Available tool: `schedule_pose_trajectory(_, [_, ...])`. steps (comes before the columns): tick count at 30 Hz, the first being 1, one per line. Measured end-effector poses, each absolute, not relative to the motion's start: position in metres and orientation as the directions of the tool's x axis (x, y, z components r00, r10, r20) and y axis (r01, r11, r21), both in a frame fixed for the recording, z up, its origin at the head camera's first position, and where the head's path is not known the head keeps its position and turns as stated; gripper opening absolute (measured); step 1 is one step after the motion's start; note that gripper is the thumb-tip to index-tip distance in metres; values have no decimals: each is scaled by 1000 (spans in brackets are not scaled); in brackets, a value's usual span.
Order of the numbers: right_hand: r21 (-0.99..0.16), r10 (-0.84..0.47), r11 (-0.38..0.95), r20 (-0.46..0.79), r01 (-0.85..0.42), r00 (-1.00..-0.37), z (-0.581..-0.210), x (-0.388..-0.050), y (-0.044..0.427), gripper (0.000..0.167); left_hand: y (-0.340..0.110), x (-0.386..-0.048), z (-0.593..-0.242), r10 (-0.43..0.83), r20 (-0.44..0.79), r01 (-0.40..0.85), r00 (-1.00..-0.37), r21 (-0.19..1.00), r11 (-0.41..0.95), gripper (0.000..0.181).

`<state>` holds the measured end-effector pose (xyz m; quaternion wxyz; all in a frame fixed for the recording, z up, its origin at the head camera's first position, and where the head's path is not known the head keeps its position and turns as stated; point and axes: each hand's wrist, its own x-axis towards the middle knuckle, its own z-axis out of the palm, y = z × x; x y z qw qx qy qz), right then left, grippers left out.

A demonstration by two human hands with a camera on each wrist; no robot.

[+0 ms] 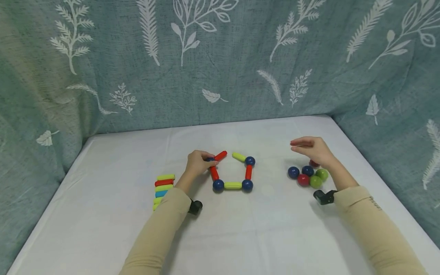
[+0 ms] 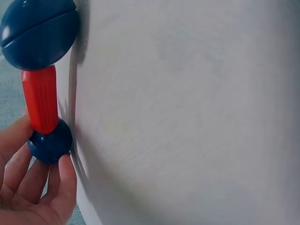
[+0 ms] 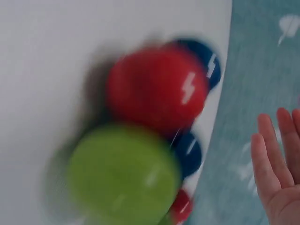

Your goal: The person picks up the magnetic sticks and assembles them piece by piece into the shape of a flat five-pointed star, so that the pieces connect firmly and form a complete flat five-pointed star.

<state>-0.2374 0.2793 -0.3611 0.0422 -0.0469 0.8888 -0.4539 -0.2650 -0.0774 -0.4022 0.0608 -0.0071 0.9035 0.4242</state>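
Observation:
My left hand (image 1: 198, 165) pinches a blue ball (image 2: 50, 143) at the far left corner of a shape made of rods and balls. A red rod (image 1: 214, 173) runs from that ball to a nearer blue ball (image 1: 218, 185), and another red rod (image 1: 221, 156) points away from it. At the near side lies a yellow-green rod (image 1: 233, 185). On the right are a red rod (image 1: 248, 172) and a blue ball (image 1: 249, 161) bearing a yellow-green rod (image 1: 238, 157). A gap separates the two far rods. Fingers extended and holding nothing, my right hand (image 1: 316, 150) hovers above loose balls.
Beneath the right hand sit loose balls: blue (image 1: 293, 172), red (image 1: 303, 180) and green (image 1: 316, 181) among them. Several coloured rods (image 1: 164, 182) lie in a row beside the left forearm, partly hidden. A patterned green curtain (image 1: 220, 76) hangs behind the white-covered table (image 1: 261, 236).

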Motion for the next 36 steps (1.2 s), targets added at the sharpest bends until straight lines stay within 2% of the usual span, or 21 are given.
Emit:
schedule_pose_trajectory(10, [-758,-27,650,-92,53,-995,-376,-226,337,54,-74,-264,-404,33,-112,-68,-993,786,614,27])
schedule_pose_trajectory(19, [-714,-52,686,-243,142,-969,-387,-226,350,68,-75,-264,-405,41,-109,-62,-993,789,611,27])
schedule_pose_trajectory(28, [-673,-78,733,-231,101,-970,-386,-233,345,57,-77,-262,-407,24,-97,-62,-995,785,617,26])
schedule_pose_trajectory(31, [-661,-110,748,-209,58,-972,-379,-238,338,49,-77,-260,-406,15,-101,-70,-995,785,616,25])
schedule_pose_trajectory(36, [-663,-180,748,-183,-13,-966,-359,-248,313,47,-77,-259,-404,12,-104,-75,-995,785,615,25])
